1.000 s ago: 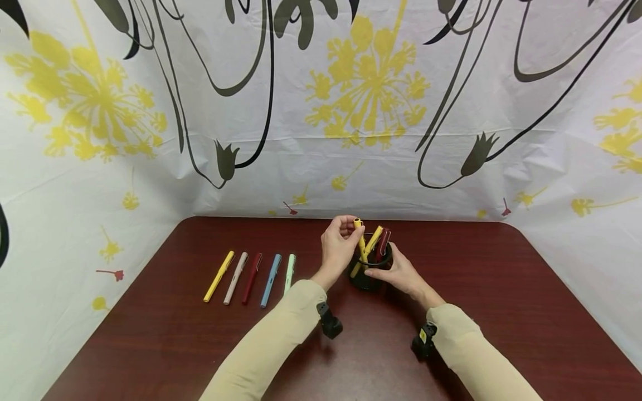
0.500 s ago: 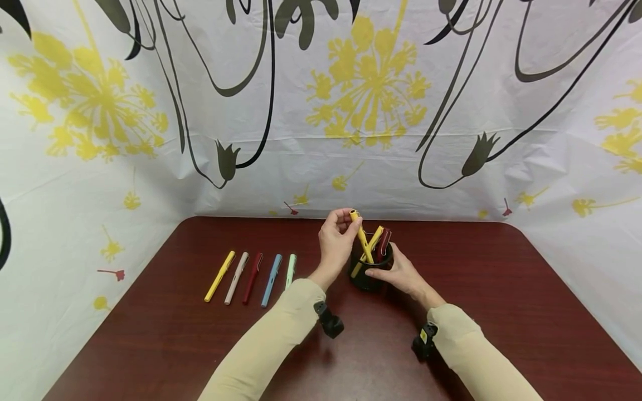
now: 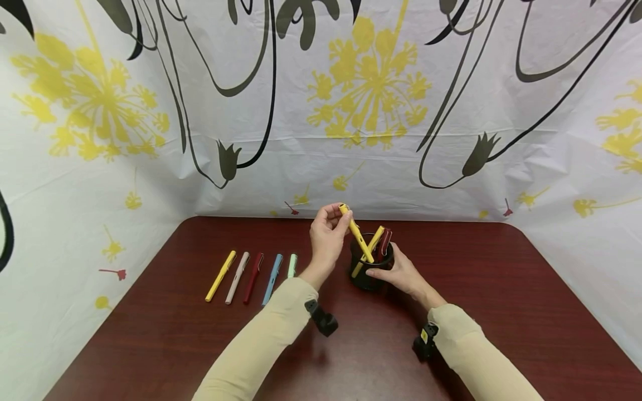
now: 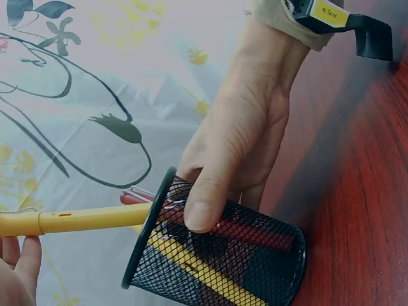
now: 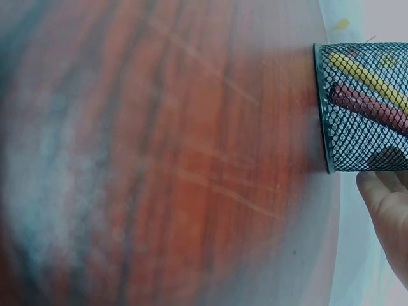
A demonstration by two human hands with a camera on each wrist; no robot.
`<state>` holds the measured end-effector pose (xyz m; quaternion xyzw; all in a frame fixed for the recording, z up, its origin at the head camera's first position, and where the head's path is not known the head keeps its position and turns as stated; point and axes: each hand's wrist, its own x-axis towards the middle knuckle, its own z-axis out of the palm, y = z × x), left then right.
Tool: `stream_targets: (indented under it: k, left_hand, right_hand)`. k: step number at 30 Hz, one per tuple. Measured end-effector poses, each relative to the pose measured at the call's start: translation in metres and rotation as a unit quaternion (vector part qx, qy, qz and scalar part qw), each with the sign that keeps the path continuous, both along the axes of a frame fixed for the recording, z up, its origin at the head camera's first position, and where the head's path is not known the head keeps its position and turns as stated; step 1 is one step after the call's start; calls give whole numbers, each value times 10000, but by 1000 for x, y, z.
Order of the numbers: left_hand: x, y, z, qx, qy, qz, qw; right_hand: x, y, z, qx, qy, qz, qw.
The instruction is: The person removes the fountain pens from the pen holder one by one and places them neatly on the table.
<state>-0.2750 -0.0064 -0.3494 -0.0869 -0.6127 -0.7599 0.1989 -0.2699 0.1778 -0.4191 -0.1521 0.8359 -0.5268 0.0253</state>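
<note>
My left hand [image 3: 328, 234] pinches a yellow pen [image 3: 359, 236] near its upper, capped end. That pen slants down to the right, and its lower end is at the mouth of a black mesh pen holder [image 4: 280, 255]; whether the tip is inside I cannot tell. My right hand [image 3: 403, 273] grips the holder from the right, thumb across the mesh in the left wrist view. Inside the holder lean another yellow pen [image 3: 376, 238] and at least one dark red pen [image 3: 384, 241]. The right wrist view shows the fingers beside the holder's lower part.
Left of the holder several pens lie side by side on the dark red table [image 3: 150, 334]: yellow [image 3: 220, 276], pale pinkish [image 3: 237, 278], dark red [image 3: 253, 278], blue [image 3: 272, 278] and mint green [image 3: 292, 266]. My left forearm partly covers the last two. A patterned cloth [image 3: 281, 122] hangs behind.
My left hand has drawn the yellow pen up and to the left, so more of it now shows above the holder. My right hand has stayed on the holder.
</note>
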Motion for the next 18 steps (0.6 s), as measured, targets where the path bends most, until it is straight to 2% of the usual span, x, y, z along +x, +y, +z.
stream_targets:
  k: [3,6,14,18]
  left_hand:
    - [0,-3,0,134,-75,-11,9999]
    - [1,-6,2,350,-141,-108,9992]
    - [2,-18,7,857,-339,-246,9954]
    - [1,-25,9,1039,-397,-212,9936]
  right_hand:
    - [-6,3,-9,-11,57,-13,10000]
    - [-6,3,-9,-12,75,4,10000]
    - [10,-4,16,0,70,66,10000]
    - [9,-3,13,55,112,65,9999]
